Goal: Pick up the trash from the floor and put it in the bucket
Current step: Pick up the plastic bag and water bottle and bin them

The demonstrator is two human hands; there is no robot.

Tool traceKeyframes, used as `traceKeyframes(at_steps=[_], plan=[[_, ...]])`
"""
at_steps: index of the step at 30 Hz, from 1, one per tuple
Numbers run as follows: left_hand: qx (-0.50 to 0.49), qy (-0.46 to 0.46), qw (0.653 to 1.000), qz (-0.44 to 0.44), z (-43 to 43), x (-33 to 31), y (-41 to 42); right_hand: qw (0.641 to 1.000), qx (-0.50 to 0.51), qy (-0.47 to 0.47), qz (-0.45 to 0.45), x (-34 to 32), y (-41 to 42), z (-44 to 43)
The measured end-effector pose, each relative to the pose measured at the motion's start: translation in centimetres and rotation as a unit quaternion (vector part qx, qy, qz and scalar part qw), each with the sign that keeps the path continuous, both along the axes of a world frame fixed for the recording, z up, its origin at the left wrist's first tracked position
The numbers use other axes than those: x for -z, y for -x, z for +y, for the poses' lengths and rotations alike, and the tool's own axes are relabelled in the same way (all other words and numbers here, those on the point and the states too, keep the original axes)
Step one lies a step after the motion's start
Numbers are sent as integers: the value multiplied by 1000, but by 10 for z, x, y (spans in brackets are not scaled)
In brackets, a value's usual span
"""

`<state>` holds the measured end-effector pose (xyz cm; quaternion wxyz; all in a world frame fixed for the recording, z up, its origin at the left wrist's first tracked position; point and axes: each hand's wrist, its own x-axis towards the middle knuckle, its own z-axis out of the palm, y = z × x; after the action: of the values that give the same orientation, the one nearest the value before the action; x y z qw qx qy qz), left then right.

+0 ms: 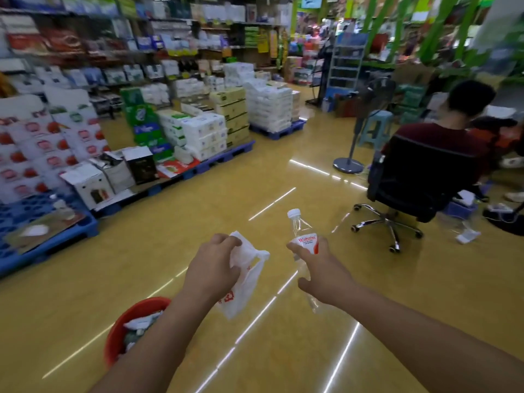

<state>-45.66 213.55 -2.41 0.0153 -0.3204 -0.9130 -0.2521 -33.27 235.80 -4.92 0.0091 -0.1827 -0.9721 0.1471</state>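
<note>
Right now the left hand (211,268) is gripping a white bag (245,290), its fingers curling round the crumpled top while the rest of the bag, printed in red, is hanging down above the floor (198,217). Just beside it, the right hand (320,269) is holding a clear bottle (300,232) round its middle, with thumb and fingers wrapping the red and white label. The white cap is pointing up and away, and the bottle's base is showing below the wrist.

Both pieces are being carried in the air, apart from each other. The red bucket (114,341) is sitting on the floor at lower left, partly hiding behind the left forearm, with pale scraps already lying inside it. The bag is hanging near it, to its right and higher up.

Boxes are standing stacked on blue pallets (221,158) along the left. A person (436,137) is sitting in a black chair (419,177) on the right, facing away, with a fan stand (348,163) and a stool (374,126) beyond.
</note>
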Motion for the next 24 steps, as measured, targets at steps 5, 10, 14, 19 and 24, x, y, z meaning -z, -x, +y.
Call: traceKeyframes(at_steps=[5, 10, 14, 19, 24], plan=[[-58, 21, 998, -5, -4, 4, 36, 998, -59, 2, -1, 9, 60, 10], [-113, 20, 993, -11, -4, 9, 61, 993, -115, 8, -9, 15, 116, 22], [-156, 23, 987, -18, -14, 14, 73, 987, -161, 11, -13, 22, 158, 22], [-216, 32, 975, -29, -42, 19, 85, 977, -212, 17, -23, 28, 202, 2], [-282, 34, 958, -44, -82, 23, 98, 965, -259, 18, -29, 37, 242, -31]])
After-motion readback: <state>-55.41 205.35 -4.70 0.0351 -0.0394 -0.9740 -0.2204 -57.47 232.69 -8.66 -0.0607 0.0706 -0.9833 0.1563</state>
